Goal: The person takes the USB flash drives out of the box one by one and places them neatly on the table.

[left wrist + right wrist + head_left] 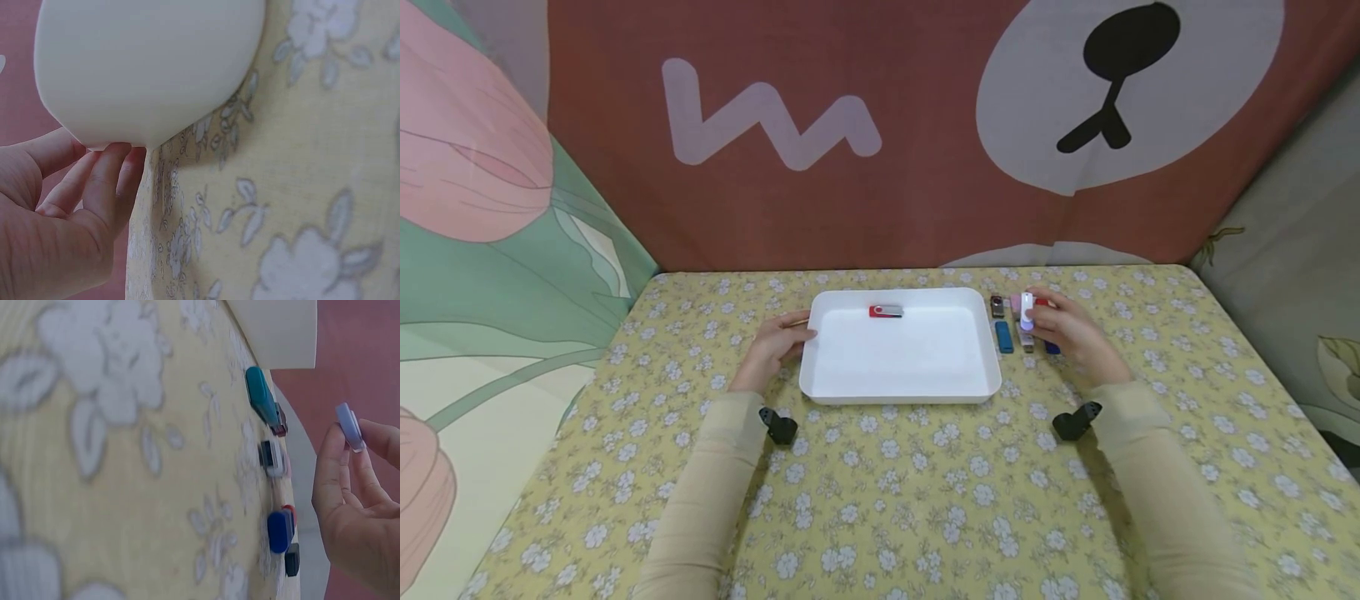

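My right hand (1071, 332) pinches a white and pale-lilac USB flash drive (1027, 307) between thumb and fingertips. In the right wrist view this drive (349, 427) is held up above the table, apart from the others. On the left, my left hand (769, 348) grips the white tray (898, 398) at its left edge; in the left wrist view the fingers (109, 181) touch its outer wall. A red and silver swivel flash drive (886, 311) lies inside the tray near the far side.
Several flash drives lie right of the tray, among them a teal-blue one (1003, 337), a black one (997, 306) and a dark blue one (1052, 347) partly behind my right hand. A yellow floral cloth (895, 500) covers the table; a printed curtain (917, 208) hangs behind.
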Demonstrator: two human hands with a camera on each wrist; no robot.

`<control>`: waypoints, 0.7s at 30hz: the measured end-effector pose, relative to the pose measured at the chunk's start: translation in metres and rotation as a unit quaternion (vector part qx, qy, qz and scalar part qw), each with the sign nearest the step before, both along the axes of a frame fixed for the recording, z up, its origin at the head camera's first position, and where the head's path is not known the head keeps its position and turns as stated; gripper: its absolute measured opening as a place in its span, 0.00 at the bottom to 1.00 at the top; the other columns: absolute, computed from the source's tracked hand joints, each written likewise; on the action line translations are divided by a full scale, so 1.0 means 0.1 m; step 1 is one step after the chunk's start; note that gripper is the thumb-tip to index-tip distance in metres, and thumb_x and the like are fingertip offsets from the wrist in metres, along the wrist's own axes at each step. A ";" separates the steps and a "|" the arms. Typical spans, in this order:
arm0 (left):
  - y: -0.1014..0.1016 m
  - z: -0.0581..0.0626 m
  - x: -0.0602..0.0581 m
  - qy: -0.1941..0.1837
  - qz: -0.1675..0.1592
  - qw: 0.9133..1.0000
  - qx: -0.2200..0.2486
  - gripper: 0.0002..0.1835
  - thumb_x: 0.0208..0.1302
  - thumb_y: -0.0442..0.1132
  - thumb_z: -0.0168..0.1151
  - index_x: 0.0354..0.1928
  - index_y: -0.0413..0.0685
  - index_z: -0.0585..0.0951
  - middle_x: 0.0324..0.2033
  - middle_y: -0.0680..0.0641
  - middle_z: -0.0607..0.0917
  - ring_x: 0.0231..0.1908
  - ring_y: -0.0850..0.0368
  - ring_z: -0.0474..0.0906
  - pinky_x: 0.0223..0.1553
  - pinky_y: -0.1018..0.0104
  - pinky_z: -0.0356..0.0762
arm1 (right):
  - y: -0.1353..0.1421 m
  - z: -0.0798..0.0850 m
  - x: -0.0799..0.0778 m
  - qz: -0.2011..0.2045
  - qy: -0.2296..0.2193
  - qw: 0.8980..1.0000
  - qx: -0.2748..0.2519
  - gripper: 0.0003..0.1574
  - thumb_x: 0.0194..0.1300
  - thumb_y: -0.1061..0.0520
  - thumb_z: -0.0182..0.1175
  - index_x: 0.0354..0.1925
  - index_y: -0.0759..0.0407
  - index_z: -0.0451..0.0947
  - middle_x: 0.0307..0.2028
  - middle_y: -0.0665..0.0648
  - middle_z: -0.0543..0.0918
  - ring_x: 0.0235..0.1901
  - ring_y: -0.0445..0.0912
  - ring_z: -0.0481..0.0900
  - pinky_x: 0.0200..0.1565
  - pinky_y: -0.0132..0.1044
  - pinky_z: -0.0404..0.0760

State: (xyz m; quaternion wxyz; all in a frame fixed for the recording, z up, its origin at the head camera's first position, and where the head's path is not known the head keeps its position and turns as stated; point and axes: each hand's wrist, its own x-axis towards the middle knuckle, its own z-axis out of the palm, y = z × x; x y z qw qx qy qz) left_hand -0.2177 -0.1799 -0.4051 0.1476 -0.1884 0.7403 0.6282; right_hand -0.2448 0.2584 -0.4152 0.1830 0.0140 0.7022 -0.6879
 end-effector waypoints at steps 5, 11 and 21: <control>0.00 0.00 0.00 0.003 0.000 1.000 -0.001 0.28 0.66 0.33 0.57 0.69 0.50 0.68 0.65 0.43 0.72 0.58 0.51 0.77 0.46 0.73 0.80 | 0.06 -0.01 0.02 -0.006 -0.006 0.999 -0.045 0.41 0.69 0.62 0.52 0.74 0.59 0.46 0.42 0.42 0.73 0.39 0.31 0.77 0.43 0.23 0.78; 0.01 0.00 0.01 0.002 -0.003 1.000 -0.003 0.29 0.67 0.33 0.57 0.69 0.51 0.67 0.66 0.43 0.72 0.60 0.50 0.75 0.52 0.69 0.78 | 0.13 -0.02 0.04 -0.020 -0.009 0.997 -0.076 0.28 0.68 0.64 0.54 0.63 0.52 0.60 0.36 0.41 0.78 0.36 0.33 0.80 0.41 0.24 0.80; 0.00 -0.01 -0.01 -0.005 0.003 1.000 0.003 0.28 0.67 0.34 0.57 0.69 0.52 0.67 0.66 0.44 0.72 0.62 0.49 0.73 0.59 0.63 0.75 | 0.29 -0.03 0.06 -0.003 -0.018 0.999 -0.046 0.43 0.69 0.60 0.53 0.75 0.55 0.45 0.45 0.43 0.72 0.37 0.32 0.79 0.42 0.23 0.80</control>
